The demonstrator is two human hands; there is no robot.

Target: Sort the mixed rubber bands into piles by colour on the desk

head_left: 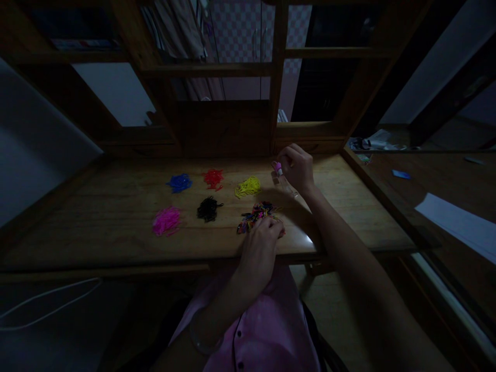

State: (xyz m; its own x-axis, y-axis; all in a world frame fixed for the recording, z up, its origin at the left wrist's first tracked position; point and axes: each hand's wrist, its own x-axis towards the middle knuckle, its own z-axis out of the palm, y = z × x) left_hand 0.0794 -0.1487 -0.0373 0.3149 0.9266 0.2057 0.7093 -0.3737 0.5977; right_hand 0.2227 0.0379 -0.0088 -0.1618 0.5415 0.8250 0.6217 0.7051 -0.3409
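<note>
My left hand (261,242) rests at the table's front, its curled fingers touching a mixed heap of small coloured bands (256,213) that look like little elastic ties. Whatever its fingertips grip is hidden beneath the hand. Further back, my right hand (297,166) is closed, with knuckles up and fingers bent down. Right beside those fingers is a small clear bottle-like container (287,185) with a pink part at its upper end; the hand partly covers it, and I cannot tell whether it is gripped. A yellow pile of bands (248,186) lies to the left of the container.
On the wooden table (116,206) lie single-colour piles: red (213,179), blue (180,182), black (208,208) and pink (166,221). A wooden shelf frame (225,70) stands behind. On the right-hand surface are white paper (457,225) and a blue card (401,174).
</note>
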